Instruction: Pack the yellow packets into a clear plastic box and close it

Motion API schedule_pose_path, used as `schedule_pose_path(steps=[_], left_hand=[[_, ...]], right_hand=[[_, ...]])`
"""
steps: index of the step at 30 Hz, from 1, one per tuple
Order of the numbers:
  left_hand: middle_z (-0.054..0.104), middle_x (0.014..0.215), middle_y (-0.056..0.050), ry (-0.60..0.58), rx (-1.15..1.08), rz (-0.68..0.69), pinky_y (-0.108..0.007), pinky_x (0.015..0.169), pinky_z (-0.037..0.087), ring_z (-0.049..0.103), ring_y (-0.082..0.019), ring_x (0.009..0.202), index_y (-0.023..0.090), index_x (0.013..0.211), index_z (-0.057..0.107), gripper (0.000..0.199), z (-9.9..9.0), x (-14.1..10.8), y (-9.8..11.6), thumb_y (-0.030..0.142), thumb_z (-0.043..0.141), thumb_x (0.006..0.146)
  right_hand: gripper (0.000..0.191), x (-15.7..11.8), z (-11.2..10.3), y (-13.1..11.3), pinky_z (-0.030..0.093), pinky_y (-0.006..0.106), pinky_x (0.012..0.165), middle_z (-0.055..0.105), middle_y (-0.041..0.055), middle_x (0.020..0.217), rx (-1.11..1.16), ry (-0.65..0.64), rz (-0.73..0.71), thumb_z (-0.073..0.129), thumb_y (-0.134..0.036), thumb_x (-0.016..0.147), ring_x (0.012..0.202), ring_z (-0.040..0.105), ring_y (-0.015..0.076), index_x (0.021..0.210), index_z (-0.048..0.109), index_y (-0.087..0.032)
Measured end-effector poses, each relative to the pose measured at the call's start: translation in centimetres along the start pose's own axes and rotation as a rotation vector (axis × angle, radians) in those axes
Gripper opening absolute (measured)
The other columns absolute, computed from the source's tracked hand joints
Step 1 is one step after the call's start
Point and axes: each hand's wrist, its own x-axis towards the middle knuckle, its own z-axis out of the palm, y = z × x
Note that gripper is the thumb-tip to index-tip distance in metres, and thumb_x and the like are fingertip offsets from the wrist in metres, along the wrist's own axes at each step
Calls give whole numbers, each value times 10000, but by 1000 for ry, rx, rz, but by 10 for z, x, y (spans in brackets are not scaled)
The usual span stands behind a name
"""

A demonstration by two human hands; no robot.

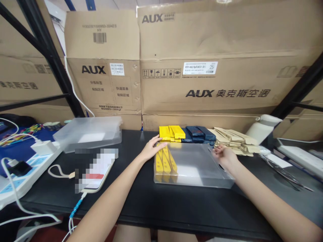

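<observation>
Touching the far-left corner of the clear plastic case [195, 164], the left hand [152, 148] spreads its fingers! Yellow packets [166, 163] inside; right hand [225, 157] curls far right, fingers' grip unclear.

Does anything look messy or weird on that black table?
The tan packets beyond the right hand look messy: they lie at different angles in an uneven pile. The white bottle looks tipped, but the camera may be bending it. I see no spills.
</observation>
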Motion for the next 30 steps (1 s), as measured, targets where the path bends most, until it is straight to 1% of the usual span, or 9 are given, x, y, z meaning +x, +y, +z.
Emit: schedule_pose_path(steps=[4,8,11,15,18,21,23,26,30], left_hand=[[311,1495,-106,-36,3,15,-383,1107,264,289,-270,1373,194,1254,557,644,-2,-1,4,576,596,736],[259,1518,-95,-69,9,-8,-385,1113,262,254,-278,1388,215,1310,504,707,-5,-2,8,589,605,719],[243,1523,-99,-80,11,-33,-392,1132,216,229,-276,1398,224,1359,444,763,-6,-2,8,601,600,714],[230,1527,-105,-86,23,-22,-394,1149,166,199,-273,1407,209,1386,405,799,-4,-1,5,616,581,722],[255,1516,-124,-67,28,-1,-393,1142,189,231,-271,1397,185,1383,408,797,-3,0,3,620,567,734],[264,1512,-124,-67,43,16,-400,1130,217,247,-278,1390,190,1323,489,725,-2,-1,3,624,552,745],[239,1522,-116,-88,67,32,-405,1136,196,222,-282,1399,193,1300,518,695,-2,-2,5,627,533,757],[208,1533,-104,-126,101,53,-401,1145,165,205,-273,1405,192,1339,479,703,-2,-4,9,625,492,785],[247,1519,-101,-135,159,89,-402,1145,171,236,-255,1397,189,1372,437,689,-2,-7,15,608,440,825]], right_hand=[[295,-3,3,1,331,110,313,330,-81,474,-11,121,115,374,87,655,326,310,33,606,302,-195],[298,-7,6,-6,371,114,349,316,-87,488,-5,169,130,349,95,675,332,300,31,620,304,-195],[303,-10,9,-11,409,122,382,298,-88,484,-3,174,139,333,96,691,332,300,35,620,311,-197],[324,-13,13,-15,418,116,394,312,-87,472,6,196,141,306,129,661,321,296,32,617,320,-191],[343,-16,15,-16,413,116,390,320,-87,464,24,213,149,281,150,641,321,295,33,611,323,-189],[350,-17,16,-16,400,115,382,329,-87,466,38,220,163,268,153,648,323,308,34,612,332,-190],[350,-16,16,-16,386,106,384,326,-89,469,45,217,168,263,157,644,324,308,29,613,324,-186],[335,-15,15,-16,373,101,384,307,-96,470,54,201,168,282,150,652,326,295,26,618,299,-183],[322,-15,14,-17,379,104,376,298,-98,466,79,177,172,301,124,687,321,289,28,621,286,-191]])
